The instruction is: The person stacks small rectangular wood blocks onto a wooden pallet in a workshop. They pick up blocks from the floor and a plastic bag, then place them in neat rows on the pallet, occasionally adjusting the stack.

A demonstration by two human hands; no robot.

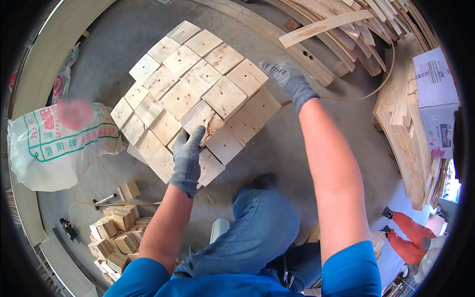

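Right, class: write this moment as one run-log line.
left hand: flat on wood block stack near edge | right hand: at stack's far corner | floor: concrete | nearby: printed sack, loose blocks

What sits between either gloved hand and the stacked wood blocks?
Nothing visible. The left hand already lies on the near side of the block stack, fingers on a top block. The right hand is at the stack's far right corner, apparently touching it.
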